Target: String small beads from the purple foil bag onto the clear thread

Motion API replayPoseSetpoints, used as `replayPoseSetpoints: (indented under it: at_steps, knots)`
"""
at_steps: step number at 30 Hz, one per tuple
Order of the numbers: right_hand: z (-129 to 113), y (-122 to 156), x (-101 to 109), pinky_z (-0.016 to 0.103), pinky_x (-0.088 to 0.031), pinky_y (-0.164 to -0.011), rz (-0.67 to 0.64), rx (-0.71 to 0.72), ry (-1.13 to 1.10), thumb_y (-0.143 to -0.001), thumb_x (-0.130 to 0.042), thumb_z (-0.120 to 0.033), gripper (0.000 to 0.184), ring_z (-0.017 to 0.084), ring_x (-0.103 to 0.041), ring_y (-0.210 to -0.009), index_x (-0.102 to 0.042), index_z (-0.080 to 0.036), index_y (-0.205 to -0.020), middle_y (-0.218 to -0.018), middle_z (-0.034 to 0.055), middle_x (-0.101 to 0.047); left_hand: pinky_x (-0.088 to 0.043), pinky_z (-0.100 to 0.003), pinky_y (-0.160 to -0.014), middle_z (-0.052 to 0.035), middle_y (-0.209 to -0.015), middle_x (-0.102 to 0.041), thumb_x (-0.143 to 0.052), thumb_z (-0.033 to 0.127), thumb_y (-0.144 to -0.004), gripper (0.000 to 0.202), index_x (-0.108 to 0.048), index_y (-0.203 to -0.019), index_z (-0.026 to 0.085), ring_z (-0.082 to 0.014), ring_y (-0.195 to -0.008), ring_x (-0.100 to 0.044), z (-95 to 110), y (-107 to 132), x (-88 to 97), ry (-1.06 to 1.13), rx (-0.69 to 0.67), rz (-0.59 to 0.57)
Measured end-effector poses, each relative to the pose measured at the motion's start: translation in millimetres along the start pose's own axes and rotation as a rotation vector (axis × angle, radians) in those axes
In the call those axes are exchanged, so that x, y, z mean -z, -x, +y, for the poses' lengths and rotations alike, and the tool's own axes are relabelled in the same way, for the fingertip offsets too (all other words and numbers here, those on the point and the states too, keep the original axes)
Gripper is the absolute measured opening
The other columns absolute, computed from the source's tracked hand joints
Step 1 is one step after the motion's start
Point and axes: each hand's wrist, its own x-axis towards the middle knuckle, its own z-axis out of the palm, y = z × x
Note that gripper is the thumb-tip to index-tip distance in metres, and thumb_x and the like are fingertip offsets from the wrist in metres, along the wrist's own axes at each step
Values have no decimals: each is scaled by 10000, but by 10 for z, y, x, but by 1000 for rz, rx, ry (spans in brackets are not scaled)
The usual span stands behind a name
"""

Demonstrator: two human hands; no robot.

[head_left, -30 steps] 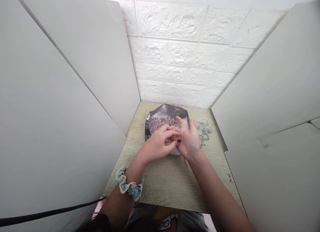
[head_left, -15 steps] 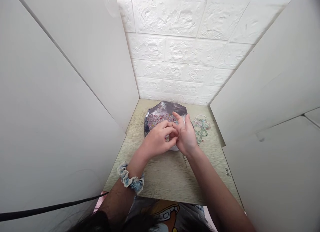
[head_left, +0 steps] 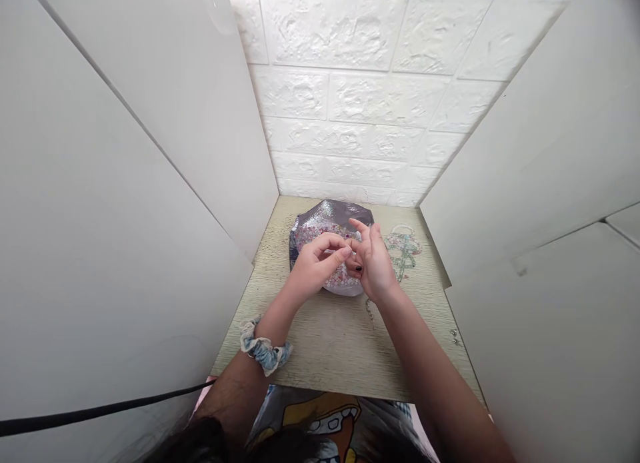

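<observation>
My left hand point(head_left: 320, 266) has its thumb and index finger pinched together at the fingers of my right hand. What sits in that pinch is too small to make out. My right hand point(head_left: 376, 263) is turned palm up, its upper fingers raised and its lower fingers curled in. Both hands are over a shiny silvery bag point(head_left: 327, 213) spread on the tabletop, with many small pink and multicoloured beads point(head_left: 313, 234) in it. A short beaded strand point(head_left: 369, 310) shows below my right wrist; its upper end is hidden.
Right of the bag lie several green, pink and white bead strings point(head_left: 404, 250) on the wooden tabletop point(head_left: 330, 350). Two small shiny pieces point(head_left: 455, 336) lie near the right edge. White panels point(head_left: 525, 150) flank both sides, and a white brick-pattern wall point(head_left: 345, 96) closes the back.
My left hand has risen slightly and drawn back from the right palm, its fingertips now pinched higher up. More beads show below the hands. The right hand stays nearly in place.
</observation>
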Motion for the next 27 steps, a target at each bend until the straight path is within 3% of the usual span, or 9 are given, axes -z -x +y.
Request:
replayPoseSetpoints:
  at_steps: [4, 7, 11, 13, 15, 19, 24, 27]
  knots:
    - [22, -1, 17, 159, -122, -346, -32, -2, 51, -758, -270, -634, 555, 28, -174, -355, -357, -254, -1153, -573, -67, -376, -436, -224, -655, -5, -721, -561, -527, 276, -749, 135, -544, -724, 144, -92, -690, -527, 19, 2, 12, 70, 46, 7]
    - [11, 20, 24, 161, -146, -354, -154, -51, 120, -761, -212, -650, 590, 33, -198, -356, -373, -244, -1156, -575, -58, -399, -442, -224, -643, -5, -712, -566, -547, 263, -735, 127, -562, -710, 139, -88, -664, -528, 33, 13, 36, 91, 51, 24]
    - [7, 31, 47, 195, -318, -438, -330, -59, 277, -792, -116, -615, 619, 69, -403, -452, -469, -206, -1094, -636, -11, -484, -467, -233, -610, -24, -778, -607, -583, 274, -705, 137, -564, -716, 139, -96, -645, -563, 83, 37, 142, 340, 119, 71]
    - [31, 6, 73, 235, -392, -564, -286, 20, 466, -830, -197, -527, 506, 99, -502, -609, -511, -196, -1050, -758, 21, -543, -475, -230, -635, 5, -686, -593, -599, 287, -692, 146, -543, -710, 154, -96, -650, -580, 106, 42, 217, 514, 145, 119]
    - [73, -33, 97, 268, -397, -697, -203, 155, 779, -844, -314, -367, 338, 122, -518, -761, -556, -185, -994, -865, 40, -566, -478, -222, -611, 53, -539, -506, -610, 291, -679, 156, -528, -713, 163, -62, -529, -537, 115, 37, 274, 613, 150, 156]
    - [170, -78, 85, 270, -356, -768, -223, 316, 1421, -788, -361, -101, 315, 137, -484, -837, -605, -179, -972, -902, 71, -547, -400, -153, -426, 108, -410, -284, -613, 265, -664, 149, -522, -699, 152, -7, -335, -292, 97, -1, 286, 515, 170, 298]
    - [221, -34, -12, 253, -355, -723, -414, 333, 1706, -768, -392, -89, 341, 147, -505, -845, -613, -254, -968, -923, 54, -547, -194, -125, -291, 117, -385, -233, -594, 247, -647, 140, -497, -685, 155, -9, -305, -176, 88, -33, 254, 383, 207, 506]
    - [218, -36, -9, 281, -366, -691, -378, 313, 1834, -760, -390, -86, 293, 168, -538, -784, -635, -196, -874, -893, 78, -576, -161, -127, -288, 118, -388, -218, -575, 238, -653, 127, -481, -683, 158, -11, -304, -158, 109, -33, 271, 394, 175, 545]
